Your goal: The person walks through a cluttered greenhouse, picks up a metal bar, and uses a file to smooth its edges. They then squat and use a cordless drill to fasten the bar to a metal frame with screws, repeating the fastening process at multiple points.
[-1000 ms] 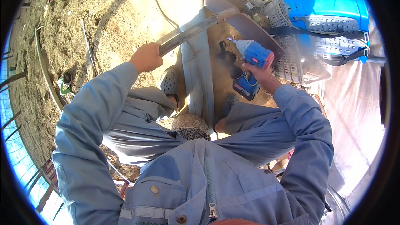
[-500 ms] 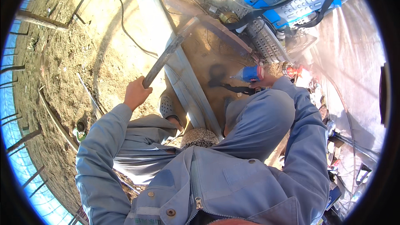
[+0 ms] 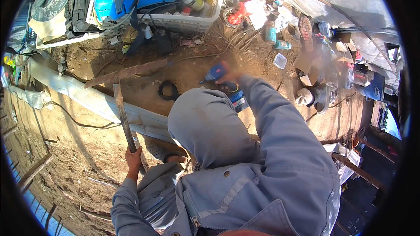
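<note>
My left hand (image 3: pixel 133 159) is closed around the lower part of a long, narrow, worn wooden bar (image 3: pixel 121 109). The bar slants up and away over a pale flat strip (image 3: pixel 78 85) on the ground. In front of my raised knee, my right hand (image 3: pixel 230 80) grips a blue-and-red cordless drill (image 3: pixel 215 72). Its tip points left, and its battery base (image 3: pixel 239 104) shows below the hand. The drill's tip is apart from the bar. Left of the drill lies a black ring-shaped thing (image 3: pixel 168 90) on the dirt.
A rusty metal bar (image 3: pixel 131 71) lies beyond the strip. At the back stands a white plastic basket (image 3: pixel 188 25) with bottles and a blue case (image 3: pixel 109 0). Jars (image 3: pixel 270 32), a shoe (image 3: pixel 305 30), a clear tub (image 3: pixel 280 61) and cardboard clutter the right side.
My view has swung to the right, bringing the clutter there into sight. Both hands keep hold of the bar and the drill; the bar now slants up-left in the picture instead of up-right.
</note>
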Demonstrator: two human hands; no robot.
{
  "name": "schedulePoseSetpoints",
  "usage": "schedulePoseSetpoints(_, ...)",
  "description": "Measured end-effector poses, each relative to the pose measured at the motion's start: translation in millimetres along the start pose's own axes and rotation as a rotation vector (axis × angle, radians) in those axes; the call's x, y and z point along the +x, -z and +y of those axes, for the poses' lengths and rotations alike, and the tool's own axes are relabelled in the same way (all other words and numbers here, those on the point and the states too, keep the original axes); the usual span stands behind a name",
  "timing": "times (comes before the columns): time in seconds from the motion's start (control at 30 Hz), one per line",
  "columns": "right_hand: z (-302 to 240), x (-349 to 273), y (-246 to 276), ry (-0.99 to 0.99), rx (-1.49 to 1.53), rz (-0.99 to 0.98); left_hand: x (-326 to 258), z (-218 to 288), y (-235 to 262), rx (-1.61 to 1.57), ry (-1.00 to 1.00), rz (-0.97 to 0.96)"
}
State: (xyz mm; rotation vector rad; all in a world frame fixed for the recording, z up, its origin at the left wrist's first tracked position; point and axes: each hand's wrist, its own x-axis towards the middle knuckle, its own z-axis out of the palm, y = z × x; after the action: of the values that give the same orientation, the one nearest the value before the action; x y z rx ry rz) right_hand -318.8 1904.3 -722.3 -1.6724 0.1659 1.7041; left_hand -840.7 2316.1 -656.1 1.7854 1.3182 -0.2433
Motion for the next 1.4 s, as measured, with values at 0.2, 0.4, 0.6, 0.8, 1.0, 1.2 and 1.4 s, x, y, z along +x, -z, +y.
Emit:
schedulePoseSetpoints(0.2,21,15,12,0.158,-0.393,0.323,24,-21,7,0.190,0.044,-0.010)
schedulePoseSetpoints(0.4,6,0,69,0.360,-1.045,0.416,41,-44,0,0.303,0.094,-0.185)
schedulePoseSetpoints(0.6,-122,9,167,0.662,-0.596,1.173,50,-52,-11,0.379,0.074,-0.284)
schedulePoseSetpoints(0.8,-186,64,208,0.270,-0.790,1.330,42,-14,8,0.531,-0.072,-0.376)
schedulePoseSetpoints(1.0,-192,92,225,0.310,-1.112,1.322,53,63,52,0.686,0.085,-0.500)
schedulePoseSetpoints(1.2,-187,77,223,0.352,-1.013,1.271,60,163,76,0.498,-0.026,-0.326)
schedulePoseSetpoints(1.4,-196,50,216,0.597,-0.929,1.454,32,220,50,0.002,-0.055,-0.349)
